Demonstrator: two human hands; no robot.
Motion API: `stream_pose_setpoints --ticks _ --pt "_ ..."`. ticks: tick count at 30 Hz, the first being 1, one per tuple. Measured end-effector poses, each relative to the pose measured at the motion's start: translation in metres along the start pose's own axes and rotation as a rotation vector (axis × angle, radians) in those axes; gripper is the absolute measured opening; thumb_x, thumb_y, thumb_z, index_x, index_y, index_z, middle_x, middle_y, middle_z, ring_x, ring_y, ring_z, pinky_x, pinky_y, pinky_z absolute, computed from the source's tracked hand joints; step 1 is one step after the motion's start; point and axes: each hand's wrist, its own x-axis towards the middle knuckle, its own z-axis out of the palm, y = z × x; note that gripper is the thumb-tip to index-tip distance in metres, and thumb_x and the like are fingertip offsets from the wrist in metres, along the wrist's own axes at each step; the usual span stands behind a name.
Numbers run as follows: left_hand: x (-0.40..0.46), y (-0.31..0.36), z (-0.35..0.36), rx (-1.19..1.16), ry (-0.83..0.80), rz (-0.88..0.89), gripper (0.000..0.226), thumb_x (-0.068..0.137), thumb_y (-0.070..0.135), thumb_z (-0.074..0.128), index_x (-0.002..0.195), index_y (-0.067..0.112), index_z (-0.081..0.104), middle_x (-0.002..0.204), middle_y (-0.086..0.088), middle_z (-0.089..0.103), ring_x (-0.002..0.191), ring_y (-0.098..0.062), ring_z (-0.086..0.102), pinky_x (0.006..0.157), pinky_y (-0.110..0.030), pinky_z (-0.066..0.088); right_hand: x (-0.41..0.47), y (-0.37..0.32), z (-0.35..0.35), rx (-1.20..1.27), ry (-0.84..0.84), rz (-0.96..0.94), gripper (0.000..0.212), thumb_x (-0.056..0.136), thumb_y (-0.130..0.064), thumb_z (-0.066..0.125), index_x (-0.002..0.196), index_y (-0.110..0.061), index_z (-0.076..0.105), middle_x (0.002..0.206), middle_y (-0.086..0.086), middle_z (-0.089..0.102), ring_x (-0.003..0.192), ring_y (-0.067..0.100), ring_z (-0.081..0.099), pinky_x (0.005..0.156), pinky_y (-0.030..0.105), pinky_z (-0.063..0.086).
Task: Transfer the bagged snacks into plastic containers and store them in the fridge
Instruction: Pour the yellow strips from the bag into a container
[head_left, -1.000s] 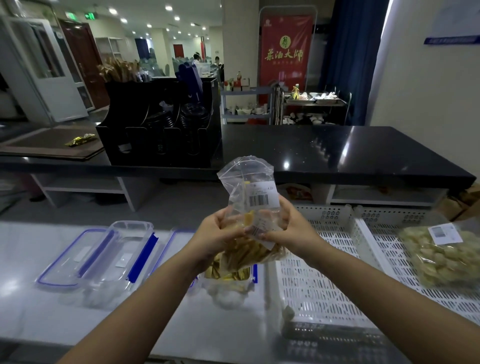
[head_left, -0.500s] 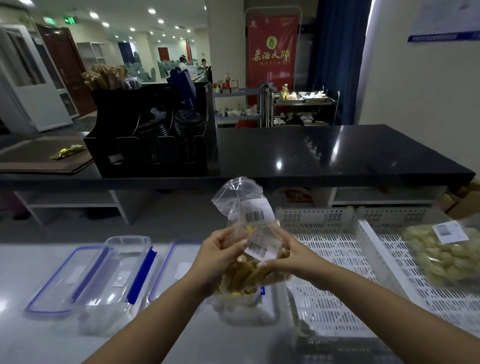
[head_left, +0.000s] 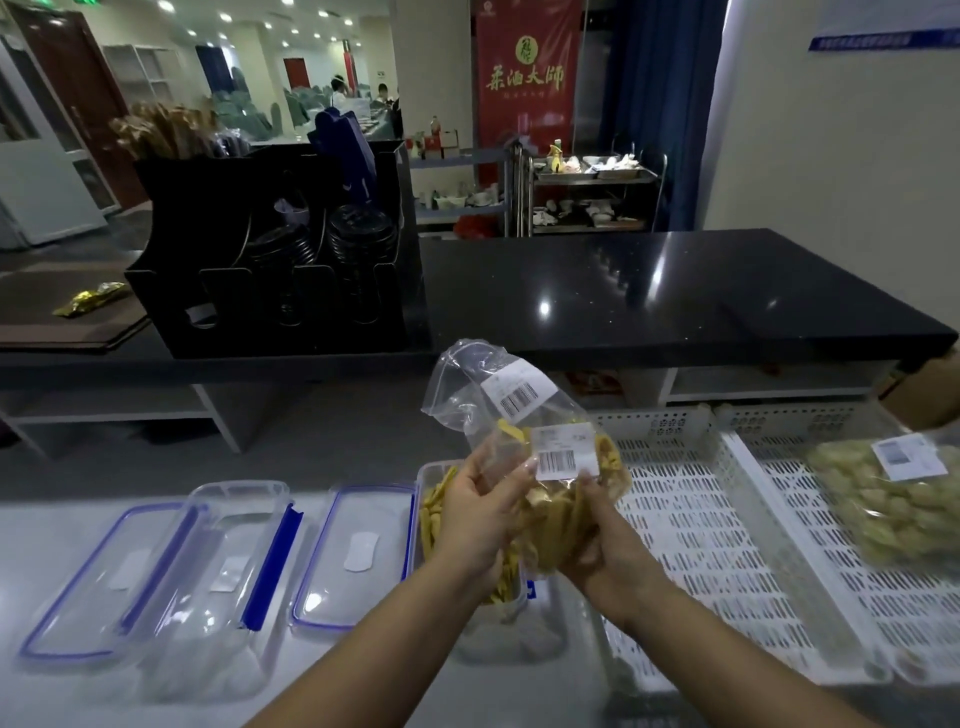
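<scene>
Now bag (head_left: 550, 467) lower, over container (head_left: 434, 499).

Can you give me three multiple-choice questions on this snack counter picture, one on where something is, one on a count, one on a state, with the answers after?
1. Where does the bag of pale round snacks lie?
A. In the white slotted tray on the right
B. On the black counter
C. Inside a clear container

2. How many barcode labels show on the bag of yellow strip snacks?
A. None
B. Two
C. Five

3. What state is the empty clear container on the left in?
A. Lid clipped shut
B. Open, with no lid on
C. Packed full of snacks

Answers: 1 A, it rests on the white slotted tray. 2 B, one label sits near the bag's top and one lower. 3 B, its top is open and a blue-edged lid lies flat beside it.
</scene>
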Motion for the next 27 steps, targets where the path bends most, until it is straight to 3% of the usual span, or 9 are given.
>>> stream_pose_setpoints --ticks 3,7,11,14,16,18,20,23,27 --pt "-0.002 0.001 0.003 0.063 -0.076 -0.033 0.053 0.071 0.016 0.077 0.119 0.023 0.057 0.110 -0.008 0.073 0.099 -0.026 0.071 0.085 -0.047 0.057 0.006 -0.014 0.004 0.000 0.086 -0.049 0.048 0.080 -0.044 0.063 0.116 -0.012 0.066 0.110 0.018 0.072 0.095 0.033 0.071 0.078 0.045 0.056" --pt "-0.003 0.002 -0.011 0.078 -0.155 -0.099 0.040 0.082 0.011 0.071 0.119 0.020 0.059 0.111 -0.009 0.072 0.103 -0.027 0.070 0.084 -0.048 0.057 0.006 -0.027 -0.008 -0.071 0.079 0.000 0.040 0.090 -0.043 0.059 0.112 -0.011 0.069 0.103 0.019 0.073 0.085 0.034 0.072 0.071 0.043 0.056" --pt "0.000 0.007 -0.031 0.094 -0.046 -0.074 0.029 0.092 0.013 0.059 0.120 0.012 0.059 0.112 -0.019 0.069 0.090 -0.026 0.071 0.076 -0.040 0.058 0.011 -0.028 -0.017 -0.128 0.098 0.033 0.052 0.084 -0.047 0.065 0.114 -0.005 0.069 0.089 0.018 0.071 0.076 0.033 0.070 0.074 0.045 0.057" --pt "0.007 0.020 -0.050 0.089 0.047 0.040 0.037 0.095 0.013 0.051 0.131 0.014 0.050 0.117 -0.014 0.066 0.102 -0.028 0.067 0.089 -0.047 0.055 0.013 -0.033 -0.026 -0.136 0.113 0.052 0.049 0.088 -0.049 0.059 0.114 -0.009 0.069 0.087 0.016 0.074 0.067 0.029 0.071 0.065 0.041 0.057" --pt "0.012 0.034 -0.061 0.136 0.060 0.134 0.047 0.091 0.018 0.058 0.136 0.022 0.047 0.123 -0.008 0.063 0.111 -0.027 0.063 0.096 -0.050 0.052 0.015 -0.036 -0.031 -0.140 0.137 0.059 0.051 0.089 -0.053 0.056 0.113 -0.009 0.070 0.088 0.016 0.074 0.063 0.028 0.070 0.058 0.038 0.058" --pt "0.015 0.046 -0.064 0.228 0.018 0.182 0.045 0.087 0.019 0.063 0.131 0.025 0.054 0.127 -0.002 0.060 0.115 -0.023 0.061 0.094 -0.046 0.054 0.018 -0.037 -0.033 -0.161 0.166 0.070 0.059 0.085 -0.061 0.056 0.110 -0.011 0.073 0.095 0.018 0.072 0.075 0.032 0.068 0.070 0.042 0.059" --pt "0.016 0.053 -0.062 0.359 -0.033 0.212 0.028 0.093 0.012 0.056 0.119 0.021 0.063 0.124 0.002 0.062 0.112 -0.018 0.062 0.083 -0.033 0.057 0.020 -0.039 -0.032 -0.203 0.178 0.083 0.064 0.082 -0.070 0.053 0.107 -0.016 0.076 0.107 0.020 0.071 0.094 0.037 0.064 0.084 0.047 0.054" --pt "0.014 0.057 -0.058 0.571 -0.062 0.281 0.029 0.097 0.005 0.046 0.100 0.020 0.071 0.106 0.010 0.071 0.104 -0.007 0.063 0.072 -0.015 0.052 0.021 -0.045 -0.031 -0.265 0.167 0.113 0.063 0.085 -0.069 0.048 0.103 -0.016 0.077 0.110 0.022 0.071 0.089 0.036 0.070 0.076 0.044 0.058" --pt "0.019 0.055 -0.062 0.852 -0.131 0.352 0.021 0.091 0.008 0.061 0.095 0.024 0.073 0.093 0.012 0.074 0.090 -0.002 0.068 0.071 -0.018 0.056 0.021 -0.049 -0.037 -0.313 0.122 0.144 0.066 0.088 -0.066 0.045 0.115 -0.011 0.069 0.103 0.021 0.073 0.076 0.032 0.072 0.068 0.040 0.060"
